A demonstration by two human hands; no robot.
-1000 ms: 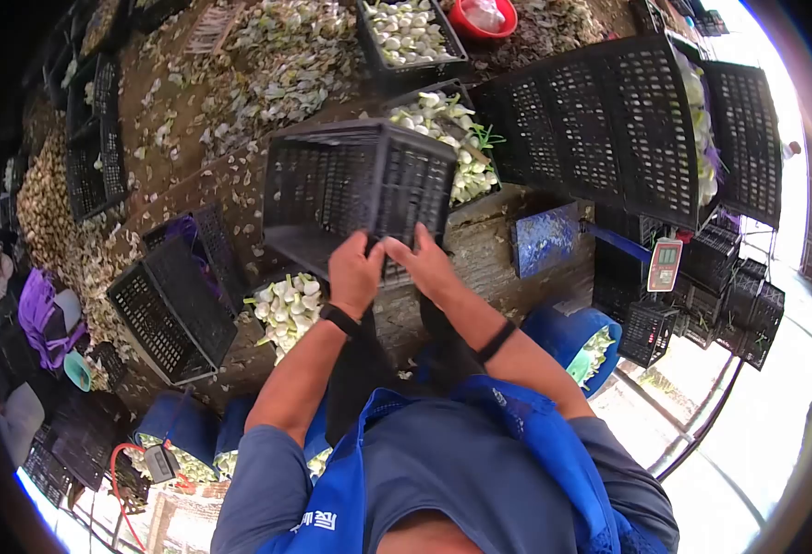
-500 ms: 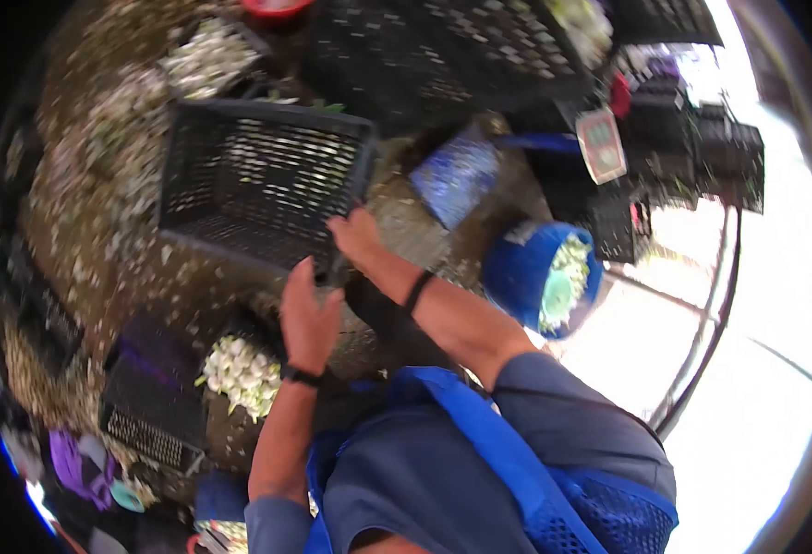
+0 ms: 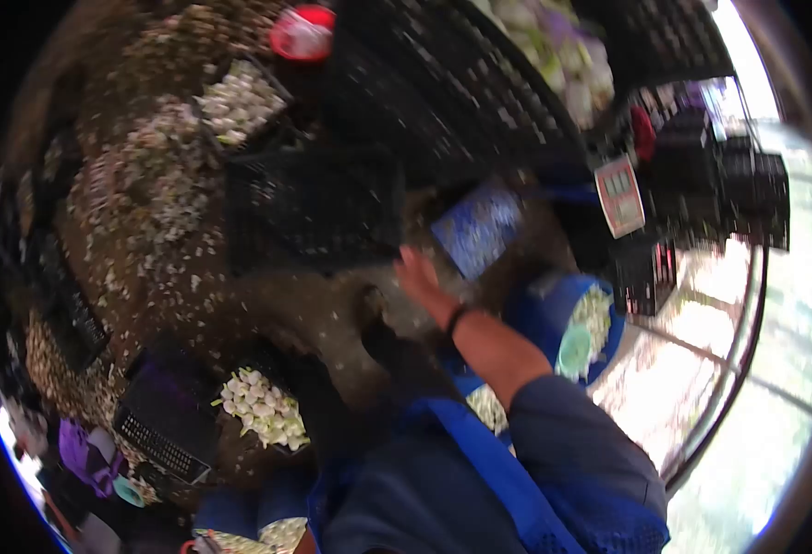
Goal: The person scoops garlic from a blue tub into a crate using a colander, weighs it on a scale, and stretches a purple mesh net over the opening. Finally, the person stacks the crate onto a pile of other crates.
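Note:
My right hand (image 3: 416, 276) reaches forward, with a black band on its wrist. Its fingers are extended and somewhat blurred, right at the lower right corner of a black plastic crate (image 3: 314, 214). That crate is dark inside and blurred. My left hand is out of view, and only a sliver of the arm shows at the bottom edge. To the right of the crate lies a blue-and-white patterned sack (image 3: 476, 229) on the wet floor.
A crate of white bulbs (image 3: 260, 408) stands by my legs, another heap of bulbs (image 3: 238, 103) beyond. Blue barrels (image 3: 540, 314) are at right, one with a green bowl (image 3: 573, 354). Large stacked crates (image 3: 443, 83) rise ahead, near a digital scale display (image 3: 619, 196) and a red bucket (image 3: 302, 35).
Both hands were at the crate's near right corner; the left has gone out of view. The crate looked tilted with its slatted inside showing and now appears darker and flatter. The view has shifted.

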